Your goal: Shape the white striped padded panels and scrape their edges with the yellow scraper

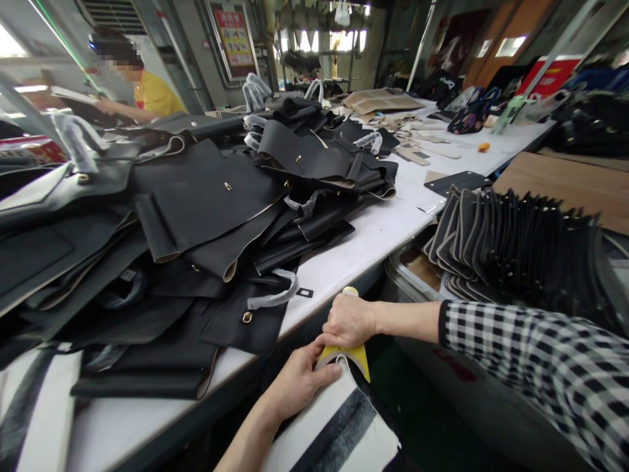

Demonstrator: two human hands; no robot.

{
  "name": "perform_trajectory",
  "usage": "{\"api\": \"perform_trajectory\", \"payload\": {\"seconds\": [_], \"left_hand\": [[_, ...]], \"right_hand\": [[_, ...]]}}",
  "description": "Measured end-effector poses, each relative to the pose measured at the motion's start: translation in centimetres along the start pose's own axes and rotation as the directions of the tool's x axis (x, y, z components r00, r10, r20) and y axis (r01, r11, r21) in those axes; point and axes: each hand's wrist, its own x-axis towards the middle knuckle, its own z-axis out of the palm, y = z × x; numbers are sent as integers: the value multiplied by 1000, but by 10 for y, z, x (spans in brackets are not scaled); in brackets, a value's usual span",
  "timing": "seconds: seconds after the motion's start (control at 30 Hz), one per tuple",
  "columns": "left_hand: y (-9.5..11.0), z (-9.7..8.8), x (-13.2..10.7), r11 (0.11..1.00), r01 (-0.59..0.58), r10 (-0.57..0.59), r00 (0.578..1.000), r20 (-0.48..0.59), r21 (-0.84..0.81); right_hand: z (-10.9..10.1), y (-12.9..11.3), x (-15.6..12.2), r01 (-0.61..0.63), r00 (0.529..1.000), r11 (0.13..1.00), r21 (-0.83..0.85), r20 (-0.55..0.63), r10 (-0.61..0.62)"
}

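My right hand, below a black-and-white checked sleeve, is closed round the handle of a yellow tool with a wide, curved-in lower edge. That edge meets the rounded top end of a white piece with a black stripe, low in the view. My left hand grips the white piece near this end, thumb on top; its other fingers are partly hidden beside the tool. Just left of my hands, on the table, lies a black leather bag panel with a plastic-wrapped handle and a gold ring fitting.
Black leather bag pieces cover much of the white table. Rows of black flaps stand at right, above a bin. Another striped white piece lies lower left. A co-worker in yellow sits at far left.
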Motion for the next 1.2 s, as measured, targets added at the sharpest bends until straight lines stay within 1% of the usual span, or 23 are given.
{"api": "perform_trajectory", "payload": {"seconds": [0.17,0.3,0.4,0.63,0.8,0.97,1.2], "left_hand": [[1,0,0,995,60,-59,998,-23,80],[1,1,-1,990,107,-105,994,-29,89],[1,2,-1,987,118,-115,993,-36,107],[1,1,-1,988,72,-66,997,-44,135],[-1,0,1,978,61,-50,997,-60,198],[-4,-1,2,979,34,-22,998,-61,199],[-3,1,2,964,11,12,996,-85,265]], "right_hand": [[1,-2,-3,-12,1000,1000,1,4,12],[1,-4,-5,-27,1000,1000,3,3,27],[0,-6,-6,-47,999,999,3,7,47],[0,-10,-6,-99,995,995,0,13,99],[2,-12,-4,-149,989,989,2,27,149],[4,-15,-6,-208,978,978,-2,30,208],[8,-19,-11,-239,971,971,-6,16,239]]}}
